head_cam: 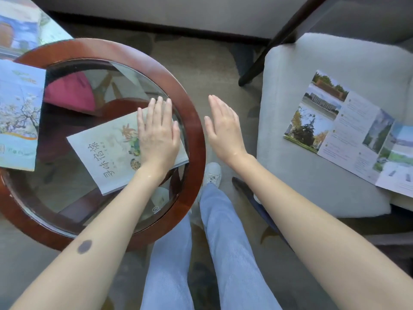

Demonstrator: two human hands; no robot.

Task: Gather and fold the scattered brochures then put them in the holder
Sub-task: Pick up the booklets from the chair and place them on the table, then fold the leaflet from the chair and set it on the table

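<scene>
A pale folded brochure (107, 153) with dark Chinese characters and flower drawings lies on the round glass table (178, 90). My left hand (157, 133) lies flat on its right part, fingers straight. My right hand (223, 128) hovers flat over the floor between table and chair, holding nothing. A blue brochure (19, 117) with blossom branches lies over the table's left rim. An unfolded brochure (350, 133) with landscape photos lies spread on the light chair seat (301, 175) at the right. No holder is in view.
Another printed sheet (20, 27) lies at the top left on a glass surface. A dark wooden chair leg (268, 52) slants down at the upper right. My legs in blue jeans (223, 242) stand on the carpet between table and chair.
</scene>
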